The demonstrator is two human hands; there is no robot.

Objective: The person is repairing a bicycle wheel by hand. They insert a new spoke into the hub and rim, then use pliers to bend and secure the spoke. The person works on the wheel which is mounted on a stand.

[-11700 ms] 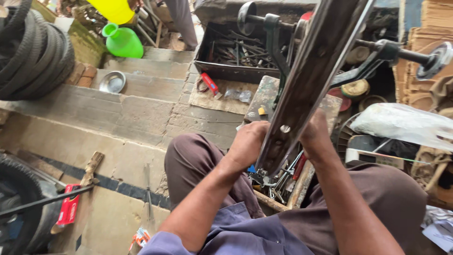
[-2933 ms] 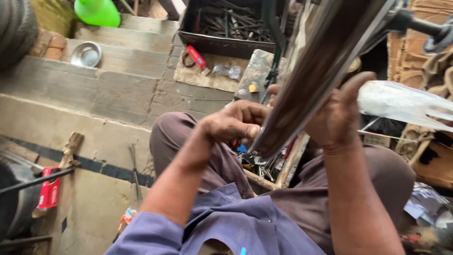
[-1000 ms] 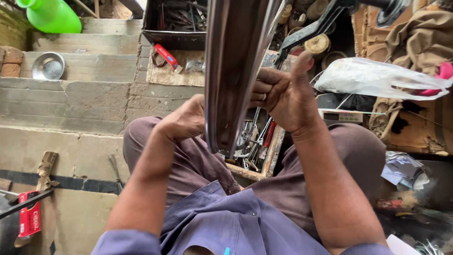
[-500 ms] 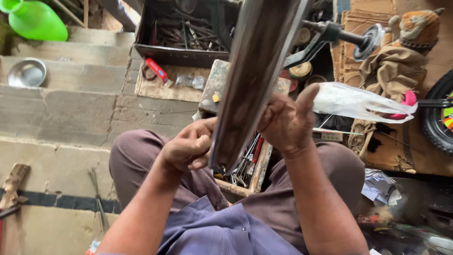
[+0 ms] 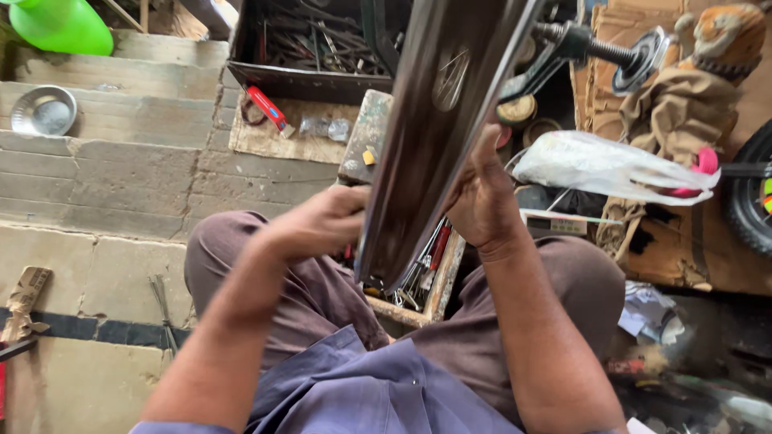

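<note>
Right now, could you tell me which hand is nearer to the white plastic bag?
Right. The right hand grips the metal strip's right edge, just beside the white plastic bag; the left hand holds the strip's far side.

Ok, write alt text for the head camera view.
Seated person grips a long curved metal strip with the left hand and right hand, its lower end over an open wooden toolbox between the knees. A metal bowl sits on concrete steps.
</note>
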